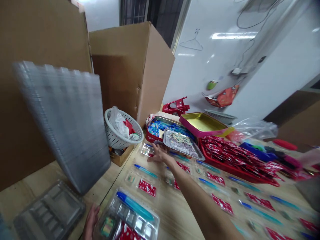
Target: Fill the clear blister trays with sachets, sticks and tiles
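My right hand (158, 153) reaches far across the table, fingers spread over a clear blister tray (147, 150) beside the red tin; no held thing shows in it. At the bottom edge my left hand (90, 222) is partly cut off. Its fingers look stretched out, against or close beside a nearer clear blister tray (150, 216). In that tray lie a blue pen (135, 206), a red dotted packet (127, 232) and a small coloured, striped piece (108, 226). Further trays on the table hold the same kinds, such as a pen (145, 170) and a dotted packet (147, 187).
A tall stack of clear trays (67, 123) leans at the left, with a tray (50, 213) lying below it. Behind are a white basket (120, 136), cardboard boxes (120, 43), a tin of pens (153, 135), a metal tray (182, 143) and a red tray of packets (240, 160).
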`<state>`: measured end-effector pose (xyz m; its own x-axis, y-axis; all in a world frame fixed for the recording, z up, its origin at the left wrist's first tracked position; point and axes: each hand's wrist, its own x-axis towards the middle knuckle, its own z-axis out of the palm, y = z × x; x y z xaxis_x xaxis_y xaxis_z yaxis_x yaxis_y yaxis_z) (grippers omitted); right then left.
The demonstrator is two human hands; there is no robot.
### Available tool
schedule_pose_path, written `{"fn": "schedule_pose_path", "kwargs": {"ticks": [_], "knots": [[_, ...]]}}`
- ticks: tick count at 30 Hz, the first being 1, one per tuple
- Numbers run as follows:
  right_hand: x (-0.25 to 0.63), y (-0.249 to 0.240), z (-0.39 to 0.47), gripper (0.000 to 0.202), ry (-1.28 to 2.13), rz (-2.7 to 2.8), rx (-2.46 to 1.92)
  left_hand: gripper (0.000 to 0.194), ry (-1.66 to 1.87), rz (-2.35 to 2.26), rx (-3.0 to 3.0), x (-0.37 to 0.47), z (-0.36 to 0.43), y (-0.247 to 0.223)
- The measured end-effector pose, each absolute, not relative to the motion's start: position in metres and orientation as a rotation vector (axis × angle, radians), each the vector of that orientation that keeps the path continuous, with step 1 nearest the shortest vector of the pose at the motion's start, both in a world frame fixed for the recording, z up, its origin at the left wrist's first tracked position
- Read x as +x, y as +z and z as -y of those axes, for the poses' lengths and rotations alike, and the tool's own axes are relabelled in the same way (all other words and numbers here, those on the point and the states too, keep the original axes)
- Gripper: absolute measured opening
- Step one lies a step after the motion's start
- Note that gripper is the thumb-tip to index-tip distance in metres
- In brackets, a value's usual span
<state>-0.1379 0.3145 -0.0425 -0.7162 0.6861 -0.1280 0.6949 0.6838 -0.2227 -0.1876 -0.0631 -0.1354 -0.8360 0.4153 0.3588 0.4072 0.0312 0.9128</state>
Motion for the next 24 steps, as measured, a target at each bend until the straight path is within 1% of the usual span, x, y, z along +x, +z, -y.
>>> {"fn": "schedule_pose_path", "kwargs": {"ticks": [4,7,10,12,15,16,20,24], "knots": [[-0.14,-0.033,-0.301,0.102,-0.416,-2.921,1.149,0.069,1.981,-2.24,0.79,-0.188,0.06,-0.132],[-0.138,-0.019,-0.28,0.1,-0.374,-2.982,1.123,0.07,1.968,-2.216,0.785,-0.186,0.062,-0.119],[-0.127,-0.01,-0.246,0.1,-0.324,-3.045,0.994,0.072,1.952,-2.192,0.812,-0.179,0.067,-0.104],[-0.118,-0.011,-0.22,0.101,-0.344,-3.064,0.896,0.08,1.954,-2.183,0.84,-0.174,0.073,-0.098],[-0.108,-0.019,-0.189,0.102,-0.387,-3.057,0.814,0.097,1.992,-2.168,0.951,-0.169,0.082,-0.096],[-0.107,-0.022,-0.182,0.102,-0.402,-3.049,0.818,0.098,1.995,-2.16,1.011,-0.168,0.085,-0.096],[-0.106,-0.024,-0.171,0.105,-0.458,-3.034,0.837,0.09,1.977,-2.128,1.129,-0.168,0.09,-0.097],[-0.105,-0.021,-0.166,0.112,-0.454,-3.039,0.772,0.09,2.018,-2.109,1.041,-0.167,0.086,-0.092]]}}
